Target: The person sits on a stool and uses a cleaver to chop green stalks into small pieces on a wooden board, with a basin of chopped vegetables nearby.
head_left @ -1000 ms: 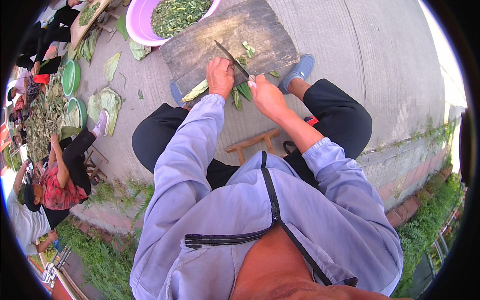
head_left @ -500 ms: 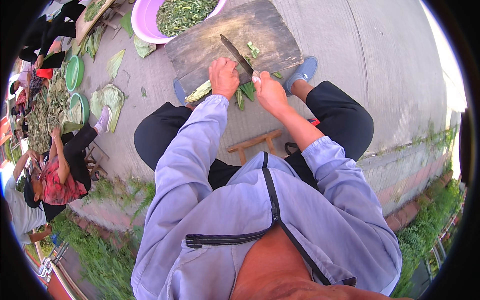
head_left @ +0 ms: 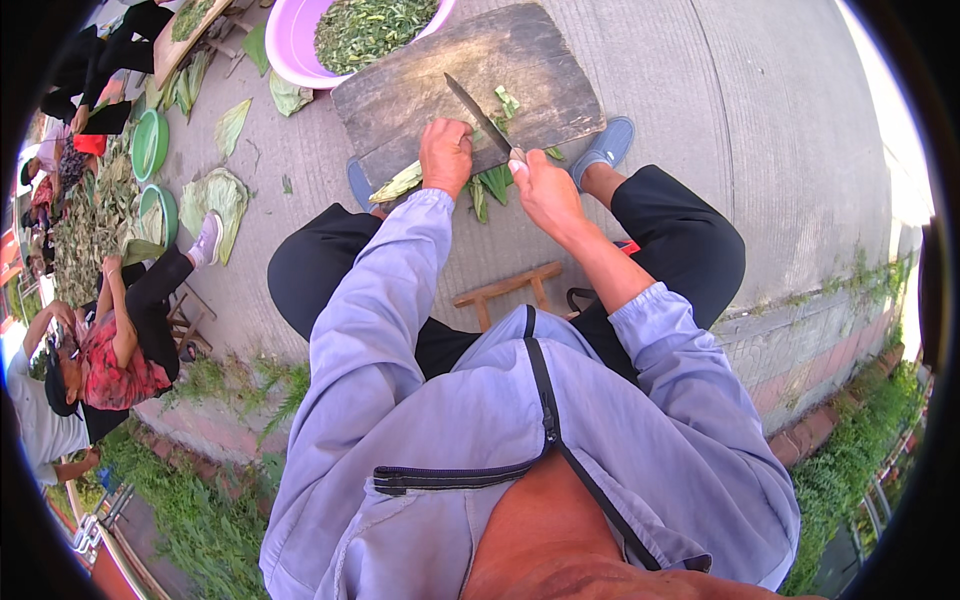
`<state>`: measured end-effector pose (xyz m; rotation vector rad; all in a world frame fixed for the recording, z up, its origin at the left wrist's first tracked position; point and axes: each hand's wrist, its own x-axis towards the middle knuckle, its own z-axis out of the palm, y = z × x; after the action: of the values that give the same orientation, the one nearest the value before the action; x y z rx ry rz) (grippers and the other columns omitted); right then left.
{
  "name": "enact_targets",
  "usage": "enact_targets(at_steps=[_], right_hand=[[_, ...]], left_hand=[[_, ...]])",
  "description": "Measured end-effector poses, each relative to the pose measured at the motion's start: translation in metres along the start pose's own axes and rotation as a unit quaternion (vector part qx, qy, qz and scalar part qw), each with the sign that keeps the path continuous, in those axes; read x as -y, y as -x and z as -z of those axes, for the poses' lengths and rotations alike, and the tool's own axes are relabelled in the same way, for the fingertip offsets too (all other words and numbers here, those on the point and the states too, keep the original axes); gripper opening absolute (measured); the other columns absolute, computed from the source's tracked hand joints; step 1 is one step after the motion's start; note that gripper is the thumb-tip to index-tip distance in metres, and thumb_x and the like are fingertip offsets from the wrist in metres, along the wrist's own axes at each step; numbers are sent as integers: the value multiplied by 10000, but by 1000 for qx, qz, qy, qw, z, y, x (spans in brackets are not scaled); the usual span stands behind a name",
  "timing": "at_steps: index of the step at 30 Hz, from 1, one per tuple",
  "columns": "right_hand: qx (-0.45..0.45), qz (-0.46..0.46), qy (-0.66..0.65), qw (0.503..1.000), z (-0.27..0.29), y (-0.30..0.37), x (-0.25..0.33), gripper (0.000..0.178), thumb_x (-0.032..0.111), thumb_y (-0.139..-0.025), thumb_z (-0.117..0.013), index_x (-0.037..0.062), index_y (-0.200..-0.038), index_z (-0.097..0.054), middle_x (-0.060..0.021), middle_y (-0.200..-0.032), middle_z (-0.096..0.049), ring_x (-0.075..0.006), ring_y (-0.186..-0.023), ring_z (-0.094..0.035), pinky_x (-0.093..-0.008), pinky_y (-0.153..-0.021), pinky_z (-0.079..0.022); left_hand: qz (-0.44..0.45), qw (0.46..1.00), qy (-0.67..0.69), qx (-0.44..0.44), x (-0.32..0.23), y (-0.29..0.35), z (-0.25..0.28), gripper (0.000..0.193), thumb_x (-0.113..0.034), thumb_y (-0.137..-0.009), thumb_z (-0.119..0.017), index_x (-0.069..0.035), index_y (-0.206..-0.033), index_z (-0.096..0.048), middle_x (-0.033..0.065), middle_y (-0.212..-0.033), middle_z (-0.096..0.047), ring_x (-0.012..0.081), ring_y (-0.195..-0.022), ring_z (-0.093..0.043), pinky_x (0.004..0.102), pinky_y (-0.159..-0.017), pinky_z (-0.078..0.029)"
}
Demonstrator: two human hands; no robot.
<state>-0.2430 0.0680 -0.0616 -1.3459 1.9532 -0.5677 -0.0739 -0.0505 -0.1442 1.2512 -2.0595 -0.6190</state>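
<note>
A wooden chopping board lies in front of my knees, with small chopped green pieces on it. My right hand is wrapped round the handle of a knife, whose long dark blade slants over the board toward the far left. Close to the blade, my left hand is closed and pressing on leafy greens at the board's near edge. From under it a pale green leaf bundle sticks out to the left, and darker leaves hang to the right. What lies under my fingers is mostly hidden.
Beyond the board stands a pink-purple basin of chopped greens. Green basins, loose leaves and a leaf heap lie left, with seated people. A low wooden stool is between my legs.
My right hand and the knife have shifted slightly to the right and nearer to me. More cut green shows beside the blade. My left hand has stayed nearly in place.
</note>
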Motion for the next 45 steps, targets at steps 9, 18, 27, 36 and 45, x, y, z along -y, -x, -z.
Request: enact_targets(at_steps=[9, 18, 27, 36, 45], right_hand=[[37, -6, 3, 999, 9, 6, 9, 379, 343, -1065, -550, -35, -1043, -569, -334, -949, -704, -531, -889, -687, -614, -806, -512], [51, -6, 9, 999, 0, 8, 0, 389, 361, -1087, -531, -27, -1086, -507, -353, -875, -680, -556, -871, -673, -628, -779, -496], [64, -22, -4, 998, 3, 5, 8, 351, 313, -1073, -514, -36, -1094, -548, -316, -932, -717, -529, -880, -695, -630, -807, -518], [52, -36, -29, 998, -2, 4, 8, 363, 325, -1100, -483, -35, -1093, -524, -338, -1053, -692, -539, -998, -666, -626, -886, -492], [50, -43, -23, 998, -5, 0, 10, 385, 343, -1102, -487, -40, -1117, -522, -344, -1058, -695, -541, -981, -675, -628, -865, -505]], left_hand=[[-15, 999, -18, 36, -4, 1, 5, 137, -32, -789, -721, -58, -922, -714, 120, -994, -659, 369, -1017, -610, 473, -902, -506], [-8, 1000, -11, 18, -2, 1, 2, 136, -49, -798, -758, -74, -927, -723, 115, -982, -670, 372, -989, -618, 464, -872, -508], [-9, 1000, -4, 16, -1, 0, -3, 119, -33, -795, -728, -85, -901, -707, 117, -958, -672, 367, -949, -622, 473, -856, -503], [-13, 1000, -6, 23, 0, 2, -4, 123, 2, -782, -709, -53, -889, -685, 122, -955, -651, 367, -959, -608, 469, -869, -494], [-27, 999, -11, 16, -3, -1, -6, 119, 4, -787, -709, -50, -891, -683, 127, -953, -651, 372, -962, -606, 474, -876, -487]])
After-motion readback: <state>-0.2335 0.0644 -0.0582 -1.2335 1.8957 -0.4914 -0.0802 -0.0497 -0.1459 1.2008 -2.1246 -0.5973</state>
